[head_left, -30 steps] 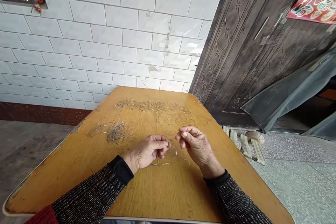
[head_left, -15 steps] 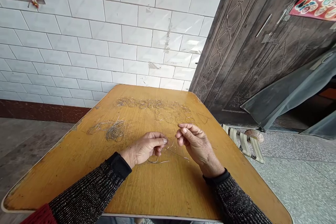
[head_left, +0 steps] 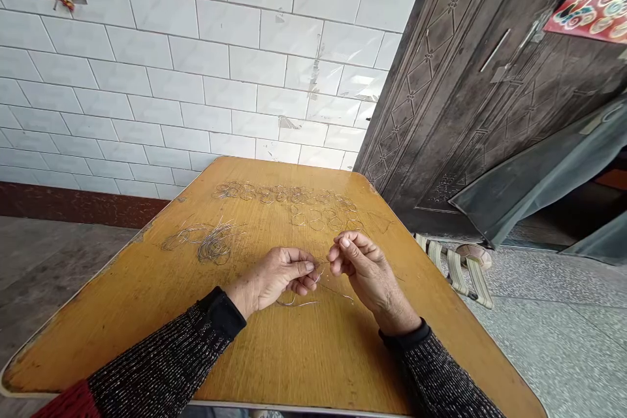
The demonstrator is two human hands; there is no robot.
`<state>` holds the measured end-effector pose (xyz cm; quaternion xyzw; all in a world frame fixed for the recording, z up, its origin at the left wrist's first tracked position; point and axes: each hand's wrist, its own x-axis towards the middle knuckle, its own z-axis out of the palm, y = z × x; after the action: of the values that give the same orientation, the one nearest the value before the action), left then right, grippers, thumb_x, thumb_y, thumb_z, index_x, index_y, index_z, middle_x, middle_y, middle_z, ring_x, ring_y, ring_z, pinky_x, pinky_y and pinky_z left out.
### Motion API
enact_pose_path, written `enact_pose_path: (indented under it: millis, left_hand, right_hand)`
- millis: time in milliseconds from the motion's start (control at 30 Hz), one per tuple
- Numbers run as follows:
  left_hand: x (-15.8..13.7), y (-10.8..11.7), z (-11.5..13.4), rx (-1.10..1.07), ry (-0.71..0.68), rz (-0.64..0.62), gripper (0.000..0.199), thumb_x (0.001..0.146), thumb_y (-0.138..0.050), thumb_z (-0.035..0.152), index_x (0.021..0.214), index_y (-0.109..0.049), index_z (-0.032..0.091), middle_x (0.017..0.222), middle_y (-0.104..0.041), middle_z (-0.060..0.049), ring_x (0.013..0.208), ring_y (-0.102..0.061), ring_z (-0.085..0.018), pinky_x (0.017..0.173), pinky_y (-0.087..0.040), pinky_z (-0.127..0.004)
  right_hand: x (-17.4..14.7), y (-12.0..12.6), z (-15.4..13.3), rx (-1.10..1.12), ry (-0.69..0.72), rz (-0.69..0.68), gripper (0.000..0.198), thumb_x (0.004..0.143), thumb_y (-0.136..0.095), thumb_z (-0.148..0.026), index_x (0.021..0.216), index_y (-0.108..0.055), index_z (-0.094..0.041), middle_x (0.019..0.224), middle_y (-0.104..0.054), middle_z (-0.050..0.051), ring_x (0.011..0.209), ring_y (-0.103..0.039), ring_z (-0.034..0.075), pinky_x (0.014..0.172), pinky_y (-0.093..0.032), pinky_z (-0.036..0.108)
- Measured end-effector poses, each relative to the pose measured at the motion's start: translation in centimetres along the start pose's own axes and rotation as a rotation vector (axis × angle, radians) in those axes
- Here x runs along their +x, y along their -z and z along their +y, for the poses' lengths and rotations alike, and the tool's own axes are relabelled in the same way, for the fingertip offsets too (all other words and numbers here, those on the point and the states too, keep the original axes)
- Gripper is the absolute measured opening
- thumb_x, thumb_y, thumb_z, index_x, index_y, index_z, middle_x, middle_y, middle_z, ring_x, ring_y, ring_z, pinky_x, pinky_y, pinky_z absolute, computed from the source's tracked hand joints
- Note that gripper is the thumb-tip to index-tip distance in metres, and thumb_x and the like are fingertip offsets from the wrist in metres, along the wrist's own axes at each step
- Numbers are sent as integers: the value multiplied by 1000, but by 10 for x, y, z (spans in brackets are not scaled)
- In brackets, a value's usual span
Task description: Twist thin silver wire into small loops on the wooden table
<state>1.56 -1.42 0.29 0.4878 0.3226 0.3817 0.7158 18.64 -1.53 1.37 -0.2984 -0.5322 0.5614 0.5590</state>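
Note:
Over the near half of the wooden table (head_left: 304,366), my left hand (head_left: 279,276) pinches a thin wire (head_left: 320,272) between thumb and fingers. A short way to its right, my right hand (head_left: 365,271) is closed in a pinch on what looks like the same fine wire. The wire is so thin that its full shape between the hands is hard to follow. Below the hands, loose wire pieces (head_left: 300,304) lie on the tabletop, partly hidden by my left hand. A tangled bundle of wire (head_left: 214,245) rests farther left.
Several wire loops (head_left: 281,193) lie in a row across the far part of the table, with more loops (head_left: 333,219) just nearer. Behind stands a white tiled wall (head_left: 186,65). A dark carved door (head_left: 441,91) and a strapped stool (head_left: 458,271) are at the right.
My left hand's lower fingers have shifted slightly to the right, toward the wire. My right hand keeps its pinch, almost unmoved. The view has shifted a little.

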Motion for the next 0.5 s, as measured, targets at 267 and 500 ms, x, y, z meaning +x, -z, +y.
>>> enact_pose_path:
  millis: [267, 500]
  left_hand:
    - [2, 2, 2, -348, 4, 58, 21, 71, -64, 21, 89, -60, 12, 87, -66, -9, 75, -63, -15, 65, -45, -24]
    - [4, 0, -1, -464, -53, 133, 15, 67, -68, 15, 80, -61, 12, 78, -66, -4, 72, -62, -12, 64, -47, -22]
  right_hand:
    - [-3, -2, -2, -78, 123, 17, 13, 80, -56, -33, 77, -59, -21, 80, -65, 3, 67, -62, 13, 61, -48, 25]
    - [-7, -4, -2, -203, 171, -109, 12, 81, -55, -30, 79, -62, -20, 79, -65, 4, 70, -62, 15, 61, -49, 26]
